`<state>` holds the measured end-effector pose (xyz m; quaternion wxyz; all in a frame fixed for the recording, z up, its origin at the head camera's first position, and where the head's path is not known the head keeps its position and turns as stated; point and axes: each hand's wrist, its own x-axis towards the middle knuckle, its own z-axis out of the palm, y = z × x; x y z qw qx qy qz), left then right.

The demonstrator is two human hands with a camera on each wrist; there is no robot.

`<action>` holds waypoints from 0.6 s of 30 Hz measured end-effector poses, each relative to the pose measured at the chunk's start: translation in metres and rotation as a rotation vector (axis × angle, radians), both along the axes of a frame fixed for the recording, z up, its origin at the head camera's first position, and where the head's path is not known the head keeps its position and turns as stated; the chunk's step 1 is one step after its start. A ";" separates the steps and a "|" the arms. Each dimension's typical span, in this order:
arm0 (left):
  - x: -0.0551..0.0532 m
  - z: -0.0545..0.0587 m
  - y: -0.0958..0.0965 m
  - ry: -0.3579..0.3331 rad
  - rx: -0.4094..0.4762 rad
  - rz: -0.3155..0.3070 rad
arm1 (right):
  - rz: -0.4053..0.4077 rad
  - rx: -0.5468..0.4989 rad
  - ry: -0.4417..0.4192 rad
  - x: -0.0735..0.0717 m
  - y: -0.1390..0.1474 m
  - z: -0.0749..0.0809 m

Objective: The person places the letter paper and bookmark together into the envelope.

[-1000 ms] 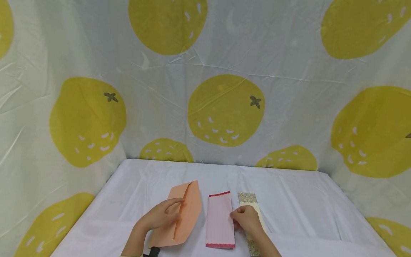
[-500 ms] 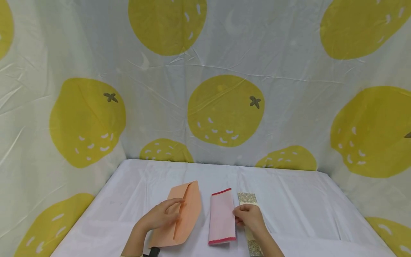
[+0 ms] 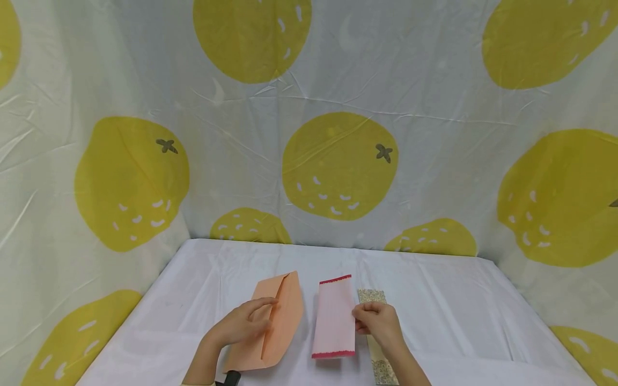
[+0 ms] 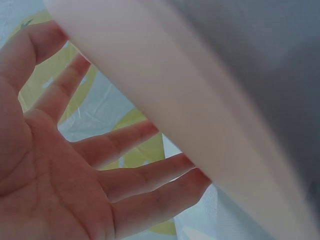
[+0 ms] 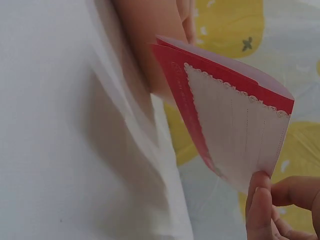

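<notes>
An orange envelope (image 3: 285,321) tilts up off the white tablecloth, its flap side facing me. My left hand (image 3: 247,321) lies at its left part, fingertips touching it near the flap edge. In the left wrist view those fingers look spread and fairly straight against the paper's edge. Between thumb and fingers, my right hand (image 3: 379,321) pinches the right edge of a folded sheet of pink letter paper (image 3: 334,319) with red ends. The right wrist view shows its red border, a lace trim and dotted lines. The sheet is raised above the cloth.
Partly beneath my right hand lies a cream paper strip (image 3: 372,296) with gold patterned ends. White cloth (image 3: 449,316) covers the table. Hanging fabric with large yellow fruit prints (image 3: 340,166) encloses the back and sides. A black band (image 3: 232,378) sits by my left wrist.
My right hand has lifted the pink letter paper off the cloth and shifted it slightly right and away from me. The left hand and the envelope look unmoved.
</notes>
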<state>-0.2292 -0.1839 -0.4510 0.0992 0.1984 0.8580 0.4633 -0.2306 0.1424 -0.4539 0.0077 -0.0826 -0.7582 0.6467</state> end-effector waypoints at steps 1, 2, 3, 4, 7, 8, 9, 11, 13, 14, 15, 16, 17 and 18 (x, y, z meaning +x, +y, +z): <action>0.000 0.000 0.000 0.001 0.000 -0.001 | -0.002 -0.001 0.001 0.001 -0.001 0.002; 0.000 0.000 0.000 0.002 0.001 -0.002 | -0.004 -0.003 0.003 0.001 -0.001 0.004; 0.000 0.000 0.001 0.002 -0.001 -0.001 | -0.007 -0.006 0.004 0.002 -0.002 0.006; 0.000 0.000 0.001 0.002 -0.001 -0.001 | -0.009 -0.010 0.005 0.002 -0.003 0.007; 0.000 0.001 0.001 0.004 -0.001 -0.002 | -0.013 -0.028 0.008 0.003 -0.006 0.012; 0.000 0.001 0.001 0.005 -0.001 -0.001 | -0.013 -0.036 0.009 0.004 -0.007 0.013; 0.000 0.001 0.001 0.008 -0.002 -0.001 | -0.011 -0.045 0.013 0.004 -0.008 0.014; 0.000 0.000 0.001 0.013 -0.002 -0.003 | -0.004 -0.061 0.023 0.005 -0.010 0.016; 0.000 0.000 0.001 0.017 -0.006 -0.002 | 0.001 -0.073 0.026 0.005 -0.012 0.018; 0.000 -0.001 0.001 0.018 -0.008 -0.002 | 0.003 -0.081 0.028 0.005 -0.013 0.019; 0.000 -0.001 0.001 0.020 -0.012 -0.001 | 0.007 -0.087 0.031 0.005 -0.014 0.019; 0.000 -0.001 0.002 0.020 -0.014 -0.001 | 0.009 -0.092 0.032 0.005 -0.016 0.019; 0.000 -0.001 0.002 0.021 -0.015 -0.002 | 0.010 -0.099 0.034 0.005 -0.018 0.019; -0.001 -0.002 0.002 0.021 -0.016 -0.002 | 0.014 -0.101 0.034 0.005 -0.020 0.019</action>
